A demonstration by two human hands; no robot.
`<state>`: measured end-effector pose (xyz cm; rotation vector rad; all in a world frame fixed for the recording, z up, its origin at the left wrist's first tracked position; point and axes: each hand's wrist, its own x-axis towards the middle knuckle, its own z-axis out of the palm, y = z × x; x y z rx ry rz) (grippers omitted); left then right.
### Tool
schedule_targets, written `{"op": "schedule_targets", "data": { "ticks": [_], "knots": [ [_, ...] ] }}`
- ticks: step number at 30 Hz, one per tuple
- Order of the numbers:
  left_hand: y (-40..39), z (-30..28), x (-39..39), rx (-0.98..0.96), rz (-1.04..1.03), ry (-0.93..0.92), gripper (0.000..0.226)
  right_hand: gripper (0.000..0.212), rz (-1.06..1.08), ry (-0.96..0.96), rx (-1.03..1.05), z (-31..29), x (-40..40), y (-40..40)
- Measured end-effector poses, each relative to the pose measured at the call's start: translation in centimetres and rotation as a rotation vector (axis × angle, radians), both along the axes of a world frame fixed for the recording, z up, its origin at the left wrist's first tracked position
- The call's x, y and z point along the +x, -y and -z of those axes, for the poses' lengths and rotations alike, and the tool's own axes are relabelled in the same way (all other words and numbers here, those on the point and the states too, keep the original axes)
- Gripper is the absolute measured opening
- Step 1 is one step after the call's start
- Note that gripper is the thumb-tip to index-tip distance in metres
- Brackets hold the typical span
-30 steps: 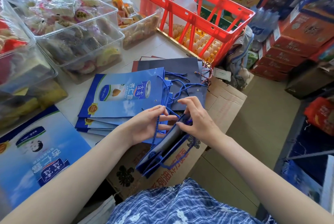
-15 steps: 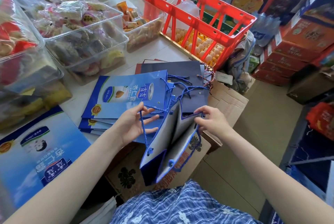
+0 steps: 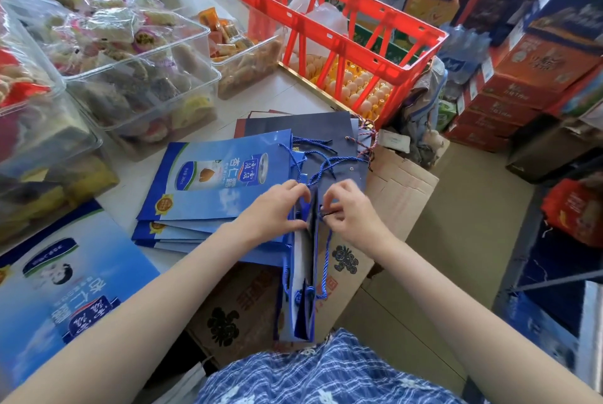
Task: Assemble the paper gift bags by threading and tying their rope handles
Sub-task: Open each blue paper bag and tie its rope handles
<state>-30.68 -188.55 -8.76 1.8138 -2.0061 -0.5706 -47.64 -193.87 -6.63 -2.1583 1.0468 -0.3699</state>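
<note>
Left hand (image 3: 274,207) grips the blue gift bag's (image 3: 301,273) top edge; right hand (image 3: 350,211) pinches the blue rope handle (image 3: 324,260) just beside its fingers.

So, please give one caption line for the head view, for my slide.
Two hands, left and right, pinch the blue gift bag at its rope handle.

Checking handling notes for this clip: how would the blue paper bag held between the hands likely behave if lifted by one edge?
The blue paper bag is folded flat and thin, so it is probably light. Both hands, left hand and right hand, pinch its top edge, and it hangs straight, which suggests fairly stiff card. Its rope handle dangles loosely, so that is floppy.
</note>
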Motion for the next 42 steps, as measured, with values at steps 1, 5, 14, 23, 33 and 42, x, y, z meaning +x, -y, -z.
{"op": "schedule_targets", "data": {
  "ticks": [1, 5, 14, 23, 33, 42],
  "knots": [
    [0.0, 0.1, 0.1, 0.013, -0.003, -0.011, 0.038, 0.016, -0.025, -0.025, 0.017, 0.3, -0.1, -0.3],
    [-0.4, 0.5, -0.1, 0.030, -0.080, -0.046, 0.029, 0.030, -0.057, -0.102, 0.007, 0.8, -0.6, -1.2],
    [-3.0, -1.7, -1.6, -0.207, -0.127, 0.218, 0.035, 0.042, -0.157, -0.207, -0.271, 0.4, -2.0, 1.3],
    [-3.0, -3.2, -5.1, -0.058, -0.278, -0.048, 0.029, 0.020, -0.293, -0.138, -0.651, -1.1, -2.9, 4.9],
    [-6.5, -0.3, -5.9, 0.119, -0.208, -0.117, 0.028, 0.025, -0.501, -0.273, -0.603, 3.6, -0.2, 1.4],
    [-8.3, 1.6, -2.5, 0.134, -0.311, -0.206, 0.039, 0.016, -0.512, -0.240, -0.604, 6.6, 2.6, -1.9]
  ]
}}
